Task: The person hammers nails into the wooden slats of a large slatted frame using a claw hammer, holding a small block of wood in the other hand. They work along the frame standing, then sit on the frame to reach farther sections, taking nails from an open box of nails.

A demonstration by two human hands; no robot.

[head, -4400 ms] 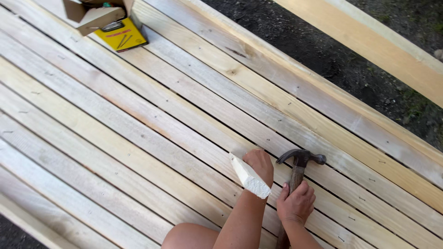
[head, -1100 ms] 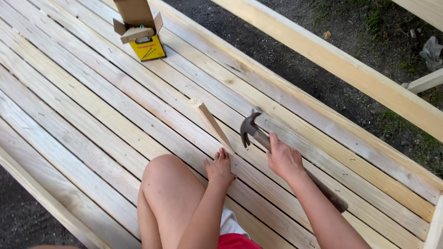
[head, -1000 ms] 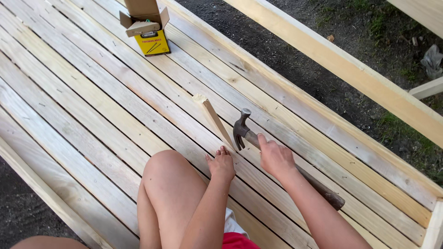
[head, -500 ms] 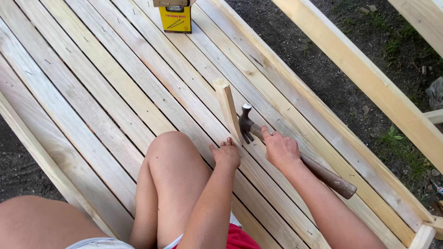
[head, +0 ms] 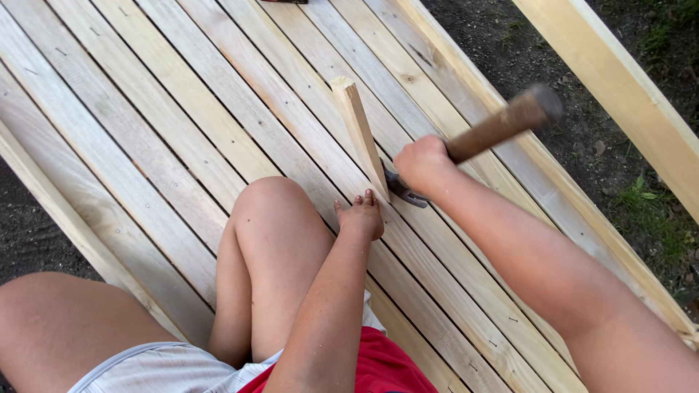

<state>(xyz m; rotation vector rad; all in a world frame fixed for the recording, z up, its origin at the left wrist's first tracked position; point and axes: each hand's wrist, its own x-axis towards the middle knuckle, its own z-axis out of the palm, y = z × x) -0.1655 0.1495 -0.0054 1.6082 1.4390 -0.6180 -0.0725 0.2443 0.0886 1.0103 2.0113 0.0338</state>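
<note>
Nearest, left hand (head: 360, 215) pressed flat on the plank deck (head: 145, 145), fingertips at the foot of a tilted wood strip (head: 360, 131). Just beyond, right hand (head: 422, 164) closed around the hammer (head: 502, 124), head low beside that strip, handle angled toward the deck's right edge.

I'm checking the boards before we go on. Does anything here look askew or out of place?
Yes: one short wooden strip stands tilted up between the flat deck boards, not lying flush like the rest. The left hand rests at its base, and the right hand holds a hammer against it.
</note>
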